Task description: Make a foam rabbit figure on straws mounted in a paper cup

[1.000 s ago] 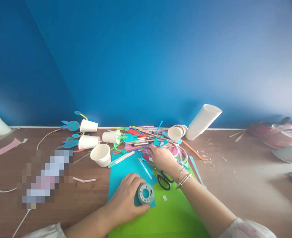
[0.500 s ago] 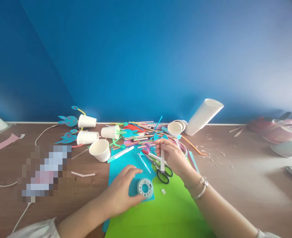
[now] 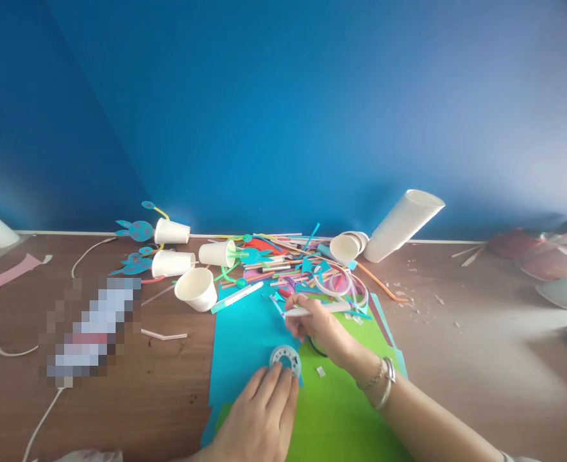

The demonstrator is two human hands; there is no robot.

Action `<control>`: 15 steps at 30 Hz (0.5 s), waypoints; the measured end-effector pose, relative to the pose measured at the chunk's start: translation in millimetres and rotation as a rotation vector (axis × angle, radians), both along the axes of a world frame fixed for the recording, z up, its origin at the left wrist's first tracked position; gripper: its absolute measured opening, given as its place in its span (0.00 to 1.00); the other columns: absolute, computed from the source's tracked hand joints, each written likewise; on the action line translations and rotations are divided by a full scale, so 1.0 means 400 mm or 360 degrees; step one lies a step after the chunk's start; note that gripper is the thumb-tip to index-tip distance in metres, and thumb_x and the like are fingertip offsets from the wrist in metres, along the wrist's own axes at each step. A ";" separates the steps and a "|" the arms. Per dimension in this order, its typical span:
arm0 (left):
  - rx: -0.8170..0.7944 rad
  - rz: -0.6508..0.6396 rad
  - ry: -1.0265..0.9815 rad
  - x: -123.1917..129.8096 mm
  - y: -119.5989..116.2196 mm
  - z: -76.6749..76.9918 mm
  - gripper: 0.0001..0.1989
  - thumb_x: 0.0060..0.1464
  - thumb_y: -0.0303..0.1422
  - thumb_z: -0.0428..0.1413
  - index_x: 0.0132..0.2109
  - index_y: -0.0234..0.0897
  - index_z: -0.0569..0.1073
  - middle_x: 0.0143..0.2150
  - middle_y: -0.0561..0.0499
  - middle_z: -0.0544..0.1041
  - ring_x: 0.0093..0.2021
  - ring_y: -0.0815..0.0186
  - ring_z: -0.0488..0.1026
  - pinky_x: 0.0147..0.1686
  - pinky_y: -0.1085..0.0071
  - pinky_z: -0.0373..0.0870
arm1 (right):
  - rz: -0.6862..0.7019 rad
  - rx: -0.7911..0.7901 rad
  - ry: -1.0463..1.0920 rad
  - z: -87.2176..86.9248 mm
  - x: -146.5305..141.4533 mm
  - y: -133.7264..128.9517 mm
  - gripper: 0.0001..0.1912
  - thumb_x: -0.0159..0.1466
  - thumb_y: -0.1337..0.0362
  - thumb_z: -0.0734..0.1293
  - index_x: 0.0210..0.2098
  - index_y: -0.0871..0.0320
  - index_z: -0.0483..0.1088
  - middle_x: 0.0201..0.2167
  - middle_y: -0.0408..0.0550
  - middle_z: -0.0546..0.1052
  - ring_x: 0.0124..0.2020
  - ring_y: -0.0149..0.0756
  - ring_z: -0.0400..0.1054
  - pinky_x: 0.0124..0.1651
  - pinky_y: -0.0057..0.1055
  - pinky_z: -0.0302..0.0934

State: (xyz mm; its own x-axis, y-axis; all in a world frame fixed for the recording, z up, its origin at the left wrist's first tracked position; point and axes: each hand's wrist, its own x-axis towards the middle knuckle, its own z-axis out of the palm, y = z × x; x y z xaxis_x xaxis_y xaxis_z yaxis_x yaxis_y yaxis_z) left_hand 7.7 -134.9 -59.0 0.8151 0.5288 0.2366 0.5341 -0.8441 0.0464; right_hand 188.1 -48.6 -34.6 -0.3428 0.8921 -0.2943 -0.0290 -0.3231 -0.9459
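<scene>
My right hand (image 3: pixel 322 327) grips a white marker pen (image 3: pixel 334 308), its purple tip pointing left over the blue paper (image 3: pixel 238 346). Below it, my left hand (image 3: pixel 267 404) lies flat with fingers stretched out, the fingertips touching a round, clear tape roll (image 3: pixel 286 353). The roll sits where the blue paper meets the green paper (image 3: pixel 341 398). Scissors, mostly hidden under my right hand, show part of a black handle (image 3: pixel 317 348). A small white scrap (image 3: pixel 321 371) rests on the green sheet.
Paper cups (image 3: pixel 195 290) with blue cut-out figures (image 3: pixel 138 231) lie at the left. Straws and paper strips pile up at the back centre. A tall stack of paper cups (image 3: pixel 403 224) leans against the blue wall (image 3: pixel 283 115). Another marker (image 3: pixel 238 297) lies on the blue paper.
My left hand has moved from beside the tape roll to flat at its near edge. My right hand has shifted left and lower, and the marker pen has turned from upright to nearly level.
</scene>
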 end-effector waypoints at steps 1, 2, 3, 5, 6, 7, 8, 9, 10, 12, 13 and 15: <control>0.0024 0.0006 0.0014 0.000 -0.001 -0.002 0.19 0.63 0.29 0.44 0.57 0.28 0.68 0.54 0.39 0.75 0.53 0.54 0.71 0.50 0.62 0.67 | -0.0018 0.0077 -0.0049 -0.004 -0.005 -0.001 0.17 0.67 0.52 0.51 0.32 0.55 0.63 0.19 0.39 0.64 0.22 0.30 0.60 0.27 0.26 0.55; 0.0036 0.0012 0.0026 0.000 -0.002 -0.003 0.19 0.63 0.29 0.43 0.57 0.27 0.68 0.53 0.39 0.75 0.53 0.54 0.72 0.50 0.62 0.67 | -0.0028 0.0140 -0.0083 -0.007 -0.009 -0.003 0.17 0.67 0.53 0.51 0.29 0.55 0.62 0.18 0.38 0.62 0.22 0.30 0.58 0.28 0.27 0.55; 0.0033 0.0016 0.0034 0.001 -0.003 -0.004 0.19 0.63 0.29 0.43 0.57 0.27 0.68 0.53 0.39 0.75 0.53 0.54 0.72 0.50 0.62 0.67 | -0.0024 0.0181 -0.0108 -0.009 -0.012 -0.004 0.17 0.66 0.55 0.52 0.27 0.55 0.61 0.18 0.38 0.60 0.21 0.30 0.56 0.28 0.27 0.54; 0.0013 0.0022 0.0036 0.002 -0.005 -0.006 0.19 0.63 0.29 0.43 0.57 0.27 0.68 0.53 0.39 0.75 0.52 0.55 0.72 0.50 0.63 0.66 | -0.0006 0.0217 -0.0140 -0.012 -0.016 -0.007 0.16 0.66 0.56 0.53 0.26 0.55 0.61 0.17 0.37 0.58 0.20 0.29 0.53 0.26 0.27 0.51; 0.0009 0.0022 0.0035 0.003 -0.007 -0.008 0.19 0.63 0.28 0.43 0.57 0.27 0.67 0.53 0.39 0.75 0.52 0.55 0.71 0.50 0.63 0.66 | 0.0004 0.0232 -0.0158 -0.014 -0.017 -0.009 0.15 0.66 0.56 0.54 0.27 0.55 0.61 0.16 0.37 0.58 0.20 0.29 0.52 0.26 0.27 0.51; 0.0023 0.0021 0.0029 0.003 -0.008 -0.011 0.19 0.62 0.29 0.43 0.57 0.27 0.67 0.53 0.39 0.75 0.52 0.55 0.71 0.50 0.63 0.66 | 0.0013 0.0254 -0.0180 -0.015 -0.018 -0.010 0.15 0.65 0.57 0.54 0.26 0.56 0.61 0.16 0.37 0.59 0.20 0.29 0.53 0.26 0.27 0.50; 0.0058 0.0037 0.0016 0.005 -0.010 -0.015 0.19 0.62 0.29 0.44 0.57 0.27 0.68 0.52 0.39 0.75 0.52 0.55 0.71 0.50 0.64 0.66 | 0.0020 0.0279 -0.0202 -0.016 -0.018 -0.011 0.15 0.65 0.57 0.55 0.26 0.56 0.62 0.16 0.37 0.60 0.20 0.29 0.53 0.26 0.27 0.51; 0.0111 0.0067 -0.0009 0.006 -0.012 -0.020 0.19 0.62 0.29 0.44 0.56 0.27 0.68 0.51 0.39 0.76 0.52 0.56 0.71 0.50 0.64 0.66 | 0.0032 0.0301 -0.0224 -0.016 -0.018 -0.011 0.15 0.65 0.58 0.55 0.25 0.56 0.62 0.16 0.38 0.60 0.20 0.29 0.54 0.27 0.27 0.51; 0.0172 0.0106 -0.0038 0.008 -0.014 -0.024 0.18 0.62 0.29 0.45 0.55 0.27 0.69 0.50 0.40 0.76 0.51 0.57 0.71 0.50 0.65 0.67 | 0.0043 0.0320 -0.0248 -0.015 -0.019 -0.012 0.16 0.65 0.58 0.54 0.24 0.56 0.62 0.16 0.38 0.61 0.20 0.29 0.54 0.27 0.27 0.51; 0.0274 0.0181 -0.0084 0.011 -0.019 -0.032 0.17 0.61 0.30 0.46 0.54 0.29 0.70 0.49 0.43 0.77 0.50 0.59 0.71 0.50 0.65 0.67 | 0.0061 0.0351 -0.0311 -0.010 -0.019 -0.011 0.17 0.65 0.58 0.54 0.23 0.56 0.61 0.16 0.38 0.61 0.20 0.29 0.54 0.27 0.28 0.52; 0.0306 0.0204 -0.0097 0.013 -0.020 -0.034 0.16 0.61 0.31 0.47 0.53 0.29 0.70 0.48 0.44 0.77 0.50 0.59 0.71 0.50 0.65 0.67 | 0.0068 0.0364 -0.0343 -0.006 -0.020 -0.010 0.17 0.65 0.57 0.54 0.22 0.56 0.61 0.16 0.38 0.61 0.20 0.29 0.54 0.27 0.28 0.53; 0.0329 0.0209 -0.0093 0.015 -0.022 -0.034 0.16 0.61 0.32 0.48 0.52 0.30 0.71 0.48 0.45 0.77 0.49 0.60 0.71 0.51 0.66 0.66 | 0.0084 0.0388 -0.0398 0.002 -0.021 -0.007 0.18 0.65 0.57 0.55 0.21 0.56 0.61 0.16 0.39 0.61 0.21 0.29 0.55 0.27 0.28 0.53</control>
